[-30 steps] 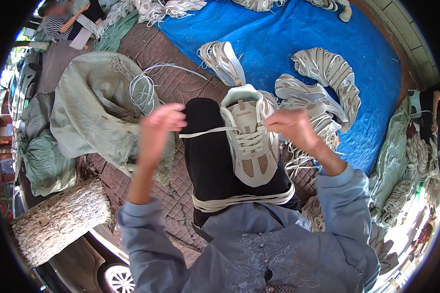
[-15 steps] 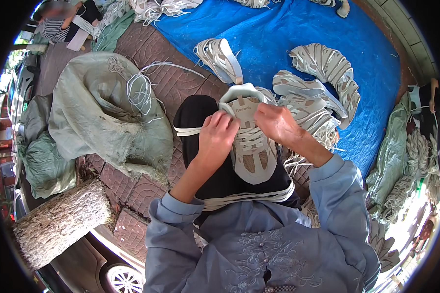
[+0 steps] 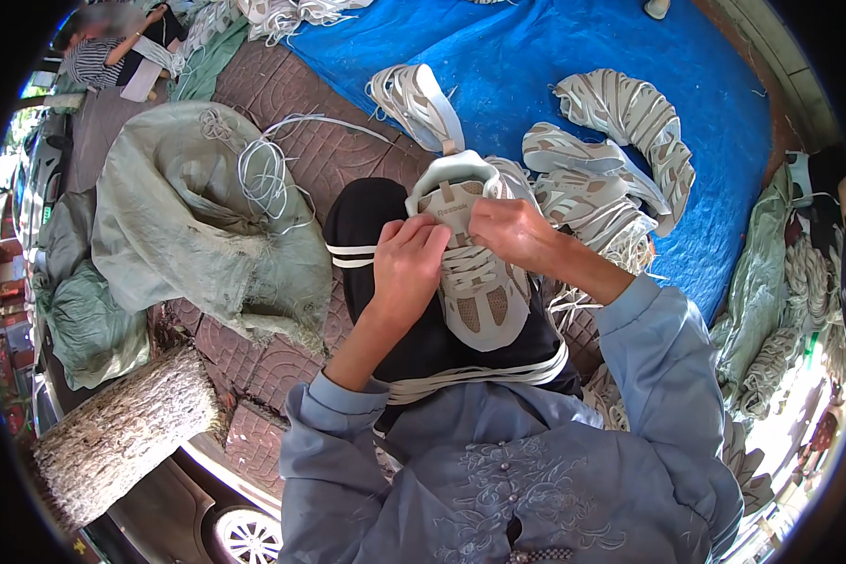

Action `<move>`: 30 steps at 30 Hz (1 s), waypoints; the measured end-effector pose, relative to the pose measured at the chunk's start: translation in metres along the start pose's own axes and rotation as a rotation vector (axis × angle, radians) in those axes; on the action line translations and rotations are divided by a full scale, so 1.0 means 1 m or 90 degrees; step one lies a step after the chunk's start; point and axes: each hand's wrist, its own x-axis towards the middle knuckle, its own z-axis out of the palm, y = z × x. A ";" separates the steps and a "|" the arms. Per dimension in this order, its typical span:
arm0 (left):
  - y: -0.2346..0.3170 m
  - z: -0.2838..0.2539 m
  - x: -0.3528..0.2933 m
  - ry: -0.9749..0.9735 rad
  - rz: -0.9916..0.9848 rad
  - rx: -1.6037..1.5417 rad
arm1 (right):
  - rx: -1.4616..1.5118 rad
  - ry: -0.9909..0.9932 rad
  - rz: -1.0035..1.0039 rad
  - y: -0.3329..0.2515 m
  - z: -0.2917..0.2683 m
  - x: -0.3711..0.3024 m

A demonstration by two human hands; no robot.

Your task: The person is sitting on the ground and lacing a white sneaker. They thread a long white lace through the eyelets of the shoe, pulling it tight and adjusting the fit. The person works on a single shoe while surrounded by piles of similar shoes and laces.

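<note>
A white and beige sneaker (image 3: 484, 315) rests toe toward me on my dark-trousered lap, its upper part partly laced with white shoelace (image 3: 472, 271). My left hand (image 3: 409, 266) is closed at the left edge of the lacing, its fingertips pinching the sneaker there. On the opposite side, my right hand (image 3: 517, 233) is closed in a pinch beside the tongue (image 3: 449, 207); its fingers hide what is between them. White strands (image 3: 352, 256) cross my knee close to my left hand. A bundle of white laces (image 3: 479, 381) lies across my lap.
Rows of similar sneakers (image 3: 630, 117) lie on a blue tarp (image 3: 724, 188) ahead, and one sneaker (image 3: 417, 105) tilts just beyond mine. Left are a pale woven sack (image 3: 207, 216) with tangled cord (image 3: 265, 179) and a rough stone block (image 3: 127, 432). A person (image 3: 113, 56) sits far left.
The sneaker's heel end has shifted slightly left, and both hands have moved left with it. Both stay closed at the top of the lacing. The whole view has shifted a little.
</note>
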 end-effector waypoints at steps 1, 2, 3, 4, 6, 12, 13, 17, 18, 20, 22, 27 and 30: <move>0.000 -0.001 -0.001 0.001 -0.009 0.007 | -0.006 0.014 0.010 -0.001 0.000 0.004; 0.000 -0.001 -0.002 0.004 -0.018 0.010 | -0.041 0.014 0.004 -0.003 -0.003 0.007; 0.000 0.001 -0.004 0.006 -0.028 0.012 | -0.077 0.015 -0.001 -0.006 -0.007 0.009; 0.001 0.002 -0.006 0.006 -0.036 0.012 | -0.112 0.016 -0.003 -0.010 -0.010 0.011; 0.004 0.004 -0.009 0.014 -0.063 0.012 | -0.079 -0.003 -0.001 -0.006 -0.006 0.013; 0.009 0.007 -0.012 0.009 -0.090 0.017 | -0.090 0.025 0.066 -0.011 0.003 0.010; 0.009 0.007 -0.013 0.009 -0.095 0.017 | -0.111 0.033 0.082 -0.013 0.004 0.010; 0.011 0.007 -0.015 0.033 -0.106 0.005 | -0.061 -0.005 0.042 -0.013 0.003 0.011; 0.011 0.008 -0.018 0.042 -0.108 -0.002 | -0.024 -0.019 0.013 -0.009 0.004 0.013; 0.012 0.008 -0.018 0.047 -0.114 -0.010 | 0.023 -0.052 -0.009 -0.002 0.002 0.016; 0.012 0.008 -0.017 0.036 -0.129 -0.003 | 0.050 -0.087 -0.002 0.001 0.000 0.021; 0.012 0.007 -0.018 0.032 -0.116 0.026 | -0.151 -0.064 0.067 -0.019 -0.007 0.022; 0.013 0.009 -0.019 0.046 -0.119 0.015 | -0.129 -0.066 0.092 -0.024 -0.009 0.024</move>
